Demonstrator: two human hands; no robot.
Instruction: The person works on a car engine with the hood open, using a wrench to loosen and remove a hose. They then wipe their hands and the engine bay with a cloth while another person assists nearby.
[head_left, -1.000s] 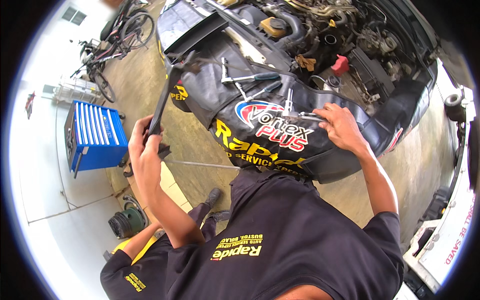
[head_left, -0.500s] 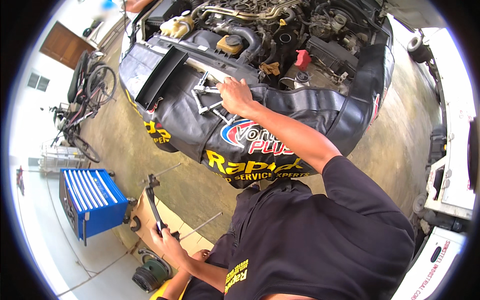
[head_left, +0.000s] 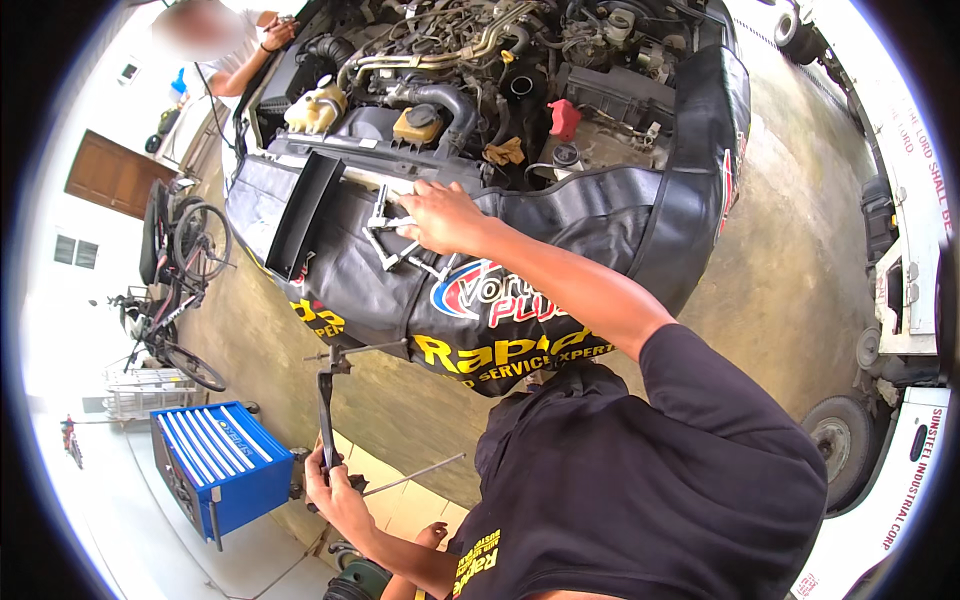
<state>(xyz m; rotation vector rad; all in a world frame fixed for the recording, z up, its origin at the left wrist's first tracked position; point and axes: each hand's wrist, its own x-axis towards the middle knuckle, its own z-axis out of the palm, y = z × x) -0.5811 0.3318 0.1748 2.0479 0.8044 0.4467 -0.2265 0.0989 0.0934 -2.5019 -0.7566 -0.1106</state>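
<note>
My left hand (head_left: pixel 340 500), at the lower left, is closed around the end of a black metal bar (head_left: pixel 325 410). A thin metal rod crosses the bar's far end, and another rod (head_left: pixel 415 474) sticks out beside my hand. My right hand (head_left: pixel 445 215) reaches over the front of a car with its fingers bent down on a chrome wrench (head_left: pixel 396 225). Part of that wrench is hidden under my fingers. Several other chrome tools (head_left: pixel 385 258) lie crossed next to it on a black padded cover (head_left: pixel 560 235).
An engine bay (head_left: pixel 450 90) lies beyond the cover, with a long black tray-shaped part (head_left: pixel 305 215) at its left. Another person's arm (head_left: pixel 245 75) is at the far left. A blue tool cabinet (head_left: pixel 225 465), bicycles (head_left: pixel 185 260) and a tyre (head_left: pixel 835 450) stand around.
The view has shifted, and another person has come into it at the upper left. My left hand has raised the bar toward the car. My right hand has moved slightly left over the chrome tools.
</note>
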